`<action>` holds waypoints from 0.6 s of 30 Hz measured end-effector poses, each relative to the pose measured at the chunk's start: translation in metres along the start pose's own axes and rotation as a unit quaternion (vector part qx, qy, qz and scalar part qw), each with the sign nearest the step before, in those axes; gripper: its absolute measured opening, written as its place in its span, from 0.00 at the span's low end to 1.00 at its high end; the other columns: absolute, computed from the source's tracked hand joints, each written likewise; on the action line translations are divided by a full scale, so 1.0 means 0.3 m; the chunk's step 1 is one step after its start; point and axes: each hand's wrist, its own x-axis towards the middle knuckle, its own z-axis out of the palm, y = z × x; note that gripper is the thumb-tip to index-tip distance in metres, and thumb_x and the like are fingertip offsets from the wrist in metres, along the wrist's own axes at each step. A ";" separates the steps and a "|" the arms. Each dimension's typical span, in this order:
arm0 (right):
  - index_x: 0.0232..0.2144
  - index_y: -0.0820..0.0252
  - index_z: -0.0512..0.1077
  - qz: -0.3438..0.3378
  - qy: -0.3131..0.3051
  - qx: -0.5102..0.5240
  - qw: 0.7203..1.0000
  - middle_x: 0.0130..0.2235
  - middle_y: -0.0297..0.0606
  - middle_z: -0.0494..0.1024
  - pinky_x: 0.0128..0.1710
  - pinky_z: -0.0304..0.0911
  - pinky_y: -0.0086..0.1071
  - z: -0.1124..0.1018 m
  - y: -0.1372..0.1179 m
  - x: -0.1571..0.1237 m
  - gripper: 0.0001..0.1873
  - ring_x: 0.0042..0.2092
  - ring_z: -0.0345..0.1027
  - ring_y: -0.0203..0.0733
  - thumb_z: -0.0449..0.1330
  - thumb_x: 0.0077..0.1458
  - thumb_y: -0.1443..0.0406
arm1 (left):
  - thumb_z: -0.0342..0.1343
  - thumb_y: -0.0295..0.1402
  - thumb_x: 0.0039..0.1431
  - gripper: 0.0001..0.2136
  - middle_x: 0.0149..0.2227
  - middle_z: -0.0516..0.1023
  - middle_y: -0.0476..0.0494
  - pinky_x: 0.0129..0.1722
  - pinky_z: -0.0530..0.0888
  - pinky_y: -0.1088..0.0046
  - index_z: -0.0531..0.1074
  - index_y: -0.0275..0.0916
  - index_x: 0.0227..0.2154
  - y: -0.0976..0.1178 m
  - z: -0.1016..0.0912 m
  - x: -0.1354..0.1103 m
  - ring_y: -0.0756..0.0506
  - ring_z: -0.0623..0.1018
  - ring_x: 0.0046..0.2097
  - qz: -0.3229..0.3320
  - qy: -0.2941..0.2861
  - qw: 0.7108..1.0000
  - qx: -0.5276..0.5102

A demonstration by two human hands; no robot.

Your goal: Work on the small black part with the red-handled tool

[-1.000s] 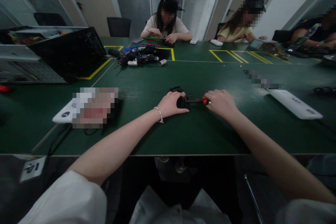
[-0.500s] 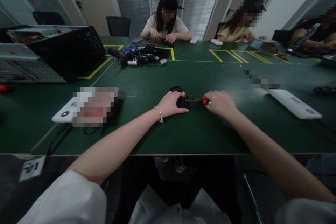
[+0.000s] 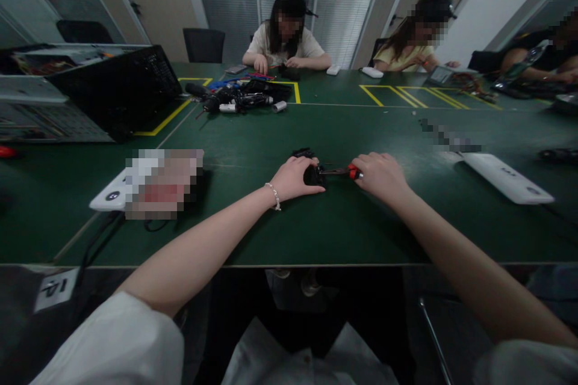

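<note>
My left hand (image 3: 294,177) is closed around a small black device (image 3: 312,175) that rests on the green table (image 3: 280,222). My right hand (image 3: 379,175) grips a screwdriver with a red handle (image 3: 353,172); its thin shaft points left into the black device. Another small black part (image 3: 302,152) lies just beyond my left hand. A beaded bracelet sits on my left wrist.
A white flat box (image 3: 506,177) lies to the right, a blurred white item (image 3: 156,183) to the left. An open black computer case (image 3: 90,90) stands far left. A heap of black tools (image 3: 239,98) lies mid-table. Three other people sit across the table.
My hands hold almost still on the device and screwdriver. The person straight across has shifted their hands on the table.
</note>
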 end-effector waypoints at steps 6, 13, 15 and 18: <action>0.33 0.61 0.71 0.016 -0.027 0.018 0.999 0.35 0.42 0.76 0.34 0.50 0.35 0.012 0.003 0.005 0.10 0.36 0.65 0.43 0.52 0.51 0.66 | 0.61 0.49 0.47 0.26 0.53 0.70 0.41 0.53 0.66 0.59 0.68 0.37 0.45 0.003 -0.004 -0.002 0.37 0.68 0.53 -0.009 -0.008 1.000 0.000; 0.34 0.60 0.72 0.017 -0.027 0.026 0.999 0.35 0.42 0.76 0.33 0.50 0.35 0.018 0.004 0.007 0.10 0.35 0.65 0.44 0.52 0.51 0.65 | 0.60 0.49 0.47 0.26 0.54 0.70 0.41 0.53 0.66 0.59 0.68 0.38 0.45 0.001 -0.001 0.000 0.37 0.69 0.53 -0.006 -0.005 1.000 -0.002; 0.34 0.60 0.72 0.016 -0.024 0.025 0.999 0.35 0.42 0.76 0.33 0.50 0.35 0.018 0.004 0.006 0.11 0.35 0.65 0.44 0.51 0.51 0.66 | 0.60 0.49 0.47 0.26 0.54 0.70 0.41 0.53 0.66 0.58 0.68 0.38 0.45 0.001 -0.002 0.000 0.37 0.68 0.54 -0.008 -0.006 1.000 -0.002; 0.34 0.61 0.72 0.012 -0.021 0.024 0.999 0.35 0.43 0.76 0.34 0.50 0.35 0.014 0.004 0.005 0.11 0.36 0.65 0.44 0.52 0.51 0.66 | 0.60 0.49 0.48 0.26 0.54 0.69 0.41 0.54 0.65 0.58 0.68 0.38 0.45 0.001 -0.001 -0.001 0.37 0.69 0.54 -0.003 -0.006 1.000 -0.001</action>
